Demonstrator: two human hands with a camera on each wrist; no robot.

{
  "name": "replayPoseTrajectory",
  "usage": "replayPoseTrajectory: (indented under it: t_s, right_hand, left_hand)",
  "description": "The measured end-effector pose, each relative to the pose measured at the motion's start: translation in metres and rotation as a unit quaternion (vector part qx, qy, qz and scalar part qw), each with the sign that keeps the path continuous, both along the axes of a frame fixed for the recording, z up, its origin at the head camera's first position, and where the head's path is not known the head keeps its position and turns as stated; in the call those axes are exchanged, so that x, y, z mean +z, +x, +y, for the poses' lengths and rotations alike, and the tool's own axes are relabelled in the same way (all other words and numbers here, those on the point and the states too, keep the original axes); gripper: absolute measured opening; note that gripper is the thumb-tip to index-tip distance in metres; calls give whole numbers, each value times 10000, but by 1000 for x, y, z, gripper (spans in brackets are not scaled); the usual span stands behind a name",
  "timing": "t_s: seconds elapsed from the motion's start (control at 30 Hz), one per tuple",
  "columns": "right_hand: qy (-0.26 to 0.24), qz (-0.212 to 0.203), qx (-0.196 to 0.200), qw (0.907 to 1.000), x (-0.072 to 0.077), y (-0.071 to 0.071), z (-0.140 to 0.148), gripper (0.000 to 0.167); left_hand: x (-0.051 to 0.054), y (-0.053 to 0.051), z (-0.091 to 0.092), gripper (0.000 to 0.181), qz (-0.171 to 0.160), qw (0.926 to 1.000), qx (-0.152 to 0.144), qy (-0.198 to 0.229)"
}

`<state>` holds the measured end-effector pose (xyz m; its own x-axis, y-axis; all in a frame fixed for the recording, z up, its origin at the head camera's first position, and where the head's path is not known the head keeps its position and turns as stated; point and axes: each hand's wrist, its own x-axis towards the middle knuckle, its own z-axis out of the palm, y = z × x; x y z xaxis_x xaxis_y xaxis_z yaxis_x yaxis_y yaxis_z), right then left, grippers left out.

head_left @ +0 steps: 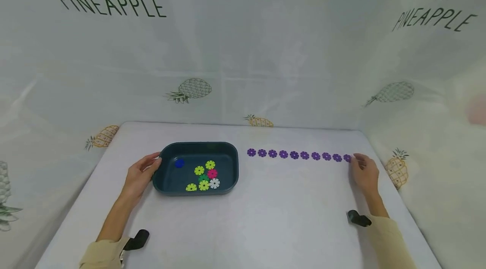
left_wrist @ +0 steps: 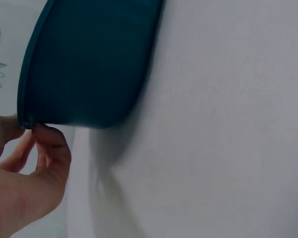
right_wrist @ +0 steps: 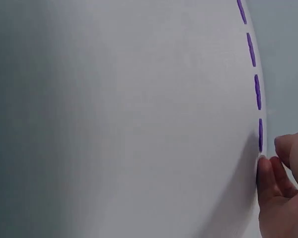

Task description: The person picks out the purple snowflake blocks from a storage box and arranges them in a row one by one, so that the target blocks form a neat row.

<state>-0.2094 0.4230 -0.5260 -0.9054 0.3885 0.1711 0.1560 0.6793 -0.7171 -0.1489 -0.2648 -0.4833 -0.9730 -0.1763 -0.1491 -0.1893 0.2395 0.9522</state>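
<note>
A dark teal tray point(head_left: 157, 182) sits at the left of the table, and my left hand point(head_left: 138, 176) pinches its rim at the left end. The left wrist view shows the thumb and fingers of that hand point(left_wrist: 35, 173) on the rim of the tray point(left_wrist: 84, 74). Inside are several flower-shaped discs: yellow-green point(head_left: 203, 185), a pink one point(head_left: 212, 174), a white one point(head_left: 214, 183), a blue one point(head_left: 179, 163) and a green one partly covered. At the right end of a row of purple discs point(head_left: 294, 155), my right hand point(head_left: 365, 174) has its fingertips beside the last disc point(right_wrist: 260, 135), thumb apart from the fingers.
The row of purple discs runs along the far part of the white table point(head_left: 265, 218), right of the tray. Behind the table hangs a white cloth point(head_left: 243, 49) printed with pineapples. A dark wrist device point(head_left: 358, 218) sticks out from the right sleeve.
</note>
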Motion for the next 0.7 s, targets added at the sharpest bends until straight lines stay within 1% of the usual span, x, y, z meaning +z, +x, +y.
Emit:
replayPoseTrajectory:
  t_s: [0.1, 0.17, 0.23, 0.3, 0.4, 0.47, 0.57, 0.63, 0.7]
  right_hand:
    - [219, 307, 78, 9993, 6, 5, -1, 37]
    - [413, 595, 138, 9973, 10, 7, -1, 32]
    - [634, 925, 210, 9935, 14, 10, -1, 27]
    - [835, 1239, 334, 9882, 18, 13, 0, 24]
    - [1105, 1550, 572, 9800, 24, 18, -1, 22]
    - [1244, 1717, 763, 9743, 27, 21, -3, 21]
    - [1514, 1983, 1093, 9622, 33, 23, -7, 17]
    - [1770, 2198, 1369, 9495, 35, 23, -10, 15]
    - [2098, 2438, 1703, 9314, 37, 22, -12, 15]
  left_hand:
    - [5, 3, -3, 59, 180, 9994, 10, -308]
    - [10, 4, -7, 55, 390, 9972, 74, -635]
    - [14, 5, -10, 50, 643, 9921, 134, -1073]
    - [18, 5, -13, 45, 879, 9846, 164, -1505]
    - [23, 5, -17, 37, 1223, 9675, 193, -2206]
    - [26, 5, -20, 32, 1484, 9547, 273, -2564]
    - [27, 4, -25, 22, 1921, 9335, 444, -2995]
    - [27, 4, -28, 16, 2230, 9187, 561, -3212]
    - [25, 3, -31, 11, 2528, 9026, 643, -3426]
